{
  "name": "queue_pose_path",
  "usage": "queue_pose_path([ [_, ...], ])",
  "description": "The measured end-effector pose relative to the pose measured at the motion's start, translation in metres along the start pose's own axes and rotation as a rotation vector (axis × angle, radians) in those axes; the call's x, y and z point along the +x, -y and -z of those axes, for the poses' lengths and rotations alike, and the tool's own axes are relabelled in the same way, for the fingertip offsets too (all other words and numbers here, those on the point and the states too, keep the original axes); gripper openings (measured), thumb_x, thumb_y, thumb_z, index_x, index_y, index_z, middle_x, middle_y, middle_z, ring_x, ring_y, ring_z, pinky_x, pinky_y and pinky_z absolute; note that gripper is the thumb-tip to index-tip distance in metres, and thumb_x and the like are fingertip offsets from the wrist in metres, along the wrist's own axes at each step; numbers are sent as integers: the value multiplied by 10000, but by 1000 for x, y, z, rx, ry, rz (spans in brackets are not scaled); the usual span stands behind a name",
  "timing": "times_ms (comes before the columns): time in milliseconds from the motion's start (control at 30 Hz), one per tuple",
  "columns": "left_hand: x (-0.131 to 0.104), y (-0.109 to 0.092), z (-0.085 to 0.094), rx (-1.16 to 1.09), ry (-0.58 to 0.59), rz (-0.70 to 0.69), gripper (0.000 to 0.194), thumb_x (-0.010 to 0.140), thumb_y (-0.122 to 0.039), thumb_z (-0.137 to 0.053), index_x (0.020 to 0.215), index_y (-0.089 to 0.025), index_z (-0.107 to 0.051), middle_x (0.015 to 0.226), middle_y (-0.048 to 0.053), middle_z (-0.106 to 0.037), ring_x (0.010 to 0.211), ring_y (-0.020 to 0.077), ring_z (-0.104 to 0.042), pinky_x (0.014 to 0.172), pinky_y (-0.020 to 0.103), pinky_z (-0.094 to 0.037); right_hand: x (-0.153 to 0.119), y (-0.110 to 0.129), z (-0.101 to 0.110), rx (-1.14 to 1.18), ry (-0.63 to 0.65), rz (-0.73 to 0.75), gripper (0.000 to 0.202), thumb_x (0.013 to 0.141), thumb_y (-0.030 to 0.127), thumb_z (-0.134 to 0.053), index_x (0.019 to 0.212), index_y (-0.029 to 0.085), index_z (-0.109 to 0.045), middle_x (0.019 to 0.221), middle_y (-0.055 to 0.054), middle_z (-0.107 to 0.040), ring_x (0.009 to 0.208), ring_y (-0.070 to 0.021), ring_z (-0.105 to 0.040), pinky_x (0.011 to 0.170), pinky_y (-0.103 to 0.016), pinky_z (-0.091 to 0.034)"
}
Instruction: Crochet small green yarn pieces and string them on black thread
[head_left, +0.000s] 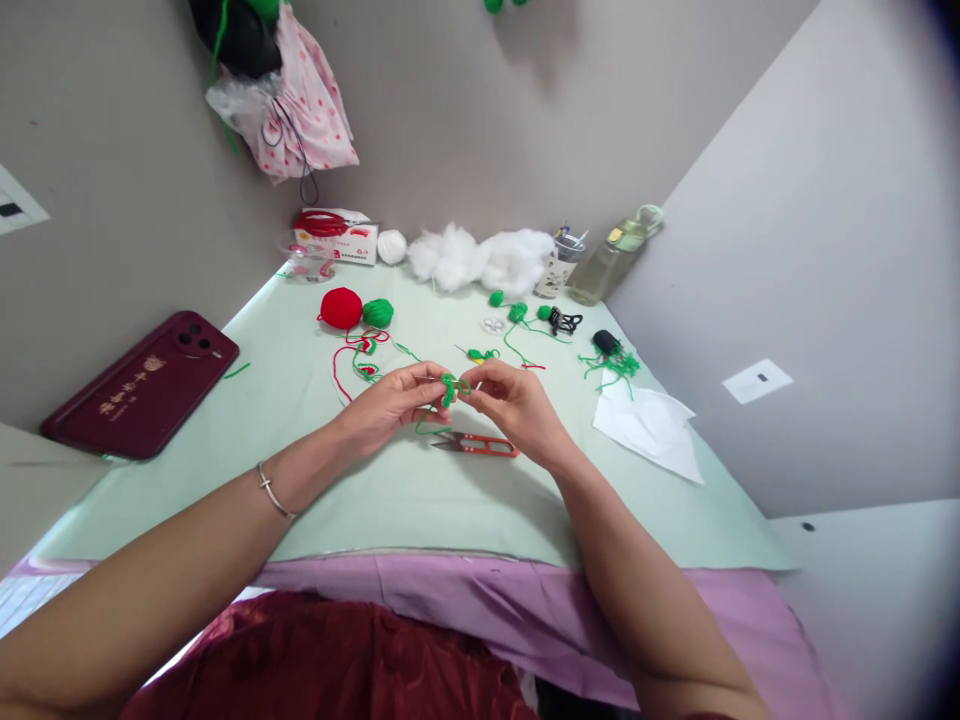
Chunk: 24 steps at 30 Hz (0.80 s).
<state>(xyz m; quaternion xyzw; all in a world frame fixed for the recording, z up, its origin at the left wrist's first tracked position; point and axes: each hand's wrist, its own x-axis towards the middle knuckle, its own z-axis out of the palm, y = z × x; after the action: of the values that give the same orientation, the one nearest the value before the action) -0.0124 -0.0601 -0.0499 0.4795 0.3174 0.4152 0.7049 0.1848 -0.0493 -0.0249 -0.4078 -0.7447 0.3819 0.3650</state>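
Observation:
A small green crocheted piece [448, 390] is pinched in the fingers of my left hand [401, 400]. My right hand [517, 400] is closed at the fingertips on a loop of green yarn [464, 387] at the piece's right side. Something thin, like a needle or hook, shows by the fingers, too small to make out. Below the left fingers hangs a green yarn tail [431, 428]. Orange-handled thread snips [480, 445] lie on the table just under both hands. Beyond the left hand lie small red-and-green crocheted pieces [367, 370] with loose yarn.
A red yarn ball [341, 308] and a green yarn ball [378, 313] sit behind my left hand. White stuffing [480, 260], a pen cup [561, 268] and a bottle [611, 260] line the wall. A phone [146, 385] lies left, white paper [645, 425] right.

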Motion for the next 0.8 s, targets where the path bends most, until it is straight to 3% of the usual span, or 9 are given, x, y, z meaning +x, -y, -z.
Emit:
queue_pose_path([
  [300,0,0,0,14,-7,-9,183,839,-348,-697,923,-189,-661,827,-20,-565,749,120,-576,834,332,-531,0,-2,8,-161,-17,-13,76,876,228,-609,869,186,-671,768,5,-621,594,-101,-477,581,-264,-392],
  [433,1,3,-1,71,-33,0,203,803,-358,-727,875,-177,-669,827,-11,-582,760,137,-582,832,346,-524,-1,0,8,-236,-158,197,134,931,236,-576,966,215,-704,830,-25,-617,678,-129,-535,649,-281,-436],
  [500,2,7,-1,108,-15,3,209,804,-358,-722,874,-165,-683,874,9,-605,801,150,-590,829,344,-523,-2,1,6,-280,-73,297,128,936,236,-588,982,219,-706,853,-33,-618,717,-134,-555,668,-273,-445],
  [633,4,16,1,196,18,24,205,815,-345,-710,907,-161,-696,889,11,-618,809,146,-607,811,313,-508,-5,-2,1,-446,118,357,155,966,198,-529,934,199,-681,860,-31,-624,719,-119,-563,666,-245,-435],
  [800,5,15,3,191,23,65,202,813,-346,-702,881,-159,-666,864,2,-609,764,152,-623,815,350,-523,-8,-9,-7,-665,10,536,233,991,178,-452,912,194,-671,913,-56,-634,756,-122,-566,635,-232,-411],
])
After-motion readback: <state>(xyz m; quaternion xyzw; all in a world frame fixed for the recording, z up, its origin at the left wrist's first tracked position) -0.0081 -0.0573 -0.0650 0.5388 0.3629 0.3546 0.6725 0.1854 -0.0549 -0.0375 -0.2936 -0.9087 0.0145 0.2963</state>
